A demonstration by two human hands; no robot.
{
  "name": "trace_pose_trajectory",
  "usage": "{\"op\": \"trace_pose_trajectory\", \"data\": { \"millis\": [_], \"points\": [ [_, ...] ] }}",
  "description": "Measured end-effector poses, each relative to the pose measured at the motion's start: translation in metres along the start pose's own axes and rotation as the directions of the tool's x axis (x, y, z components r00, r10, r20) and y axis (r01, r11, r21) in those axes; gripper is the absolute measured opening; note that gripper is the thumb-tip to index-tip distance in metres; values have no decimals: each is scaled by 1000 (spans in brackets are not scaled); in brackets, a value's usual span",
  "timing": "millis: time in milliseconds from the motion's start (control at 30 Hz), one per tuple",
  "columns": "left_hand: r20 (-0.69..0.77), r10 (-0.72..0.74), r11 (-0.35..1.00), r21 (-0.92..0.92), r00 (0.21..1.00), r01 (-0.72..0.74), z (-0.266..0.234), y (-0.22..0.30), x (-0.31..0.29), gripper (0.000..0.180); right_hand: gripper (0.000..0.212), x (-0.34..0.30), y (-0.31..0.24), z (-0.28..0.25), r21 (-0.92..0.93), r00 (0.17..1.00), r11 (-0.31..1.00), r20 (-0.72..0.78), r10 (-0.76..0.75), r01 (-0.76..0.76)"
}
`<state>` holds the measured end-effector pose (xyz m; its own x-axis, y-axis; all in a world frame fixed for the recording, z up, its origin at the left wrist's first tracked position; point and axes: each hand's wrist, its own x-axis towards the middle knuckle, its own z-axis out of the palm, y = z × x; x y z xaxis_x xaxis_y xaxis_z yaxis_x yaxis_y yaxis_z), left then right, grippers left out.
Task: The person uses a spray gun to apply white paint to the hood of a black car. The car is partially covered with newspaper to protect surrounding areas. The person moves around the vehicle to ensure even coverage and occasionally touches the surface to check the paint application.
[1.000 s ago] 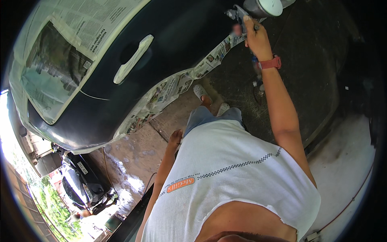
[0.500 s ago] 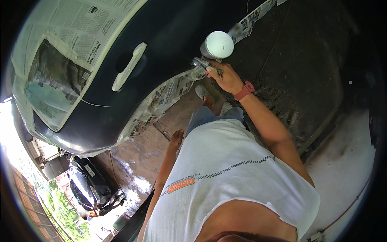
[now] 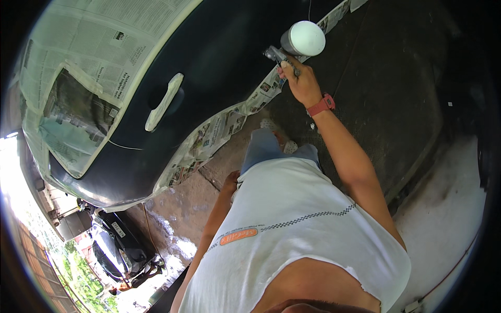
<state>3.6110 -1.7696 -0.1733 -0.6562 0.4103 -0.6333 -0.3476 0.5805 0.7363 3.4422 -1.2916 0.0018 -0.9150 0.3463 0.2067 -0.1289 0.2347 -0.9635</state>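
Observation:
My right hand (image 3: pixel 304 83) is closed around the grip of a spray gun (image 3: pixel 279 56) whose round cup (image 3: pixel 307 38) has a white top. The gun's metal nose points at the dark car panel (image 3: pixel 224 57), close to its lower edge. It is too small to tell whether any spray comes out. Below it, taped newspaper (image 3: pixel 219 128) runs along the bottom of the car body. By the hip of my blue shorts hangs my left hand (image 3: pixel 231 181), its fingers mostly hidden.
Pale masking covers the door handle (image 3: pixel 164 102). Newspaper (image 3: pixel 135 47) and clear film mask the car windows. A dark mat (image 3: pixel 386 109) lies on the floor to the right. A black motorcycle (image 3: pixel 122 240) stands at the lower left, beyond the car's end.
My right hand has carried the spray gun farther along the panel, up and to the right, away from the door handle. My left hand still hangs by my hip.

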Motion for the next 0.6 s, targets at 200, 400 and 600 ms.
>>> {"op": "trace_pose_trajectory", "data": {
  "millis": [200,400,600],
  "points": [
    [-7,-228,935,278,974,221,-4,-7,59,41,49,-16,-46,30,29,961,999,277,18,-27],
    [88,-96,925,375,991,56,1,25,131,47,51,-2,-60,47,139,896,990,440,-63,1],
    [69,-272,949,185,960,256,43,130,215,51,50,62,-70,-14,153,898,968,423,120,-201]
  ]
}}
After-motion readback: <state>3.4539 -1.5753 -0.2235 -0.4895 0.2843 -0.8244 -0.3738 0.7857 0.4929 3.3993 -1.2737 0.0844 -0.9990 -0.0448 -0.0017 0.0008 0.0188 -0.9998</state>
